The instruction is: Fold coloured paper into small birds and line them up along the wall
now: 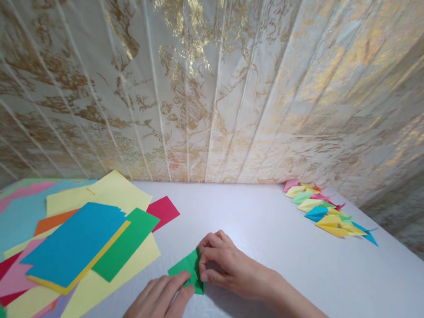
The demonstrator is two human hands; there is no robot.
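Note:
A small folded piece of green paper (pixel 183 264) lies on the white table (pixel 251 218) at the lower middle. On its lower left part rest the fingertips of my left hand (pixel 161 301), pressing it down. My right hand (pixel 222 260) has its fingers curled in a pinch on the right edge of the same paper. That hand's fingers and shadow hide part of the folds.
Many coloured sheets (pixel 76 246) are piled at the left, with a red piece (pixel 163 213) beside them. Several folded paper figures (pixel 317 213) stand in rows at the back right. A patterned curtain (pixel 215 79) hangs behind the table.

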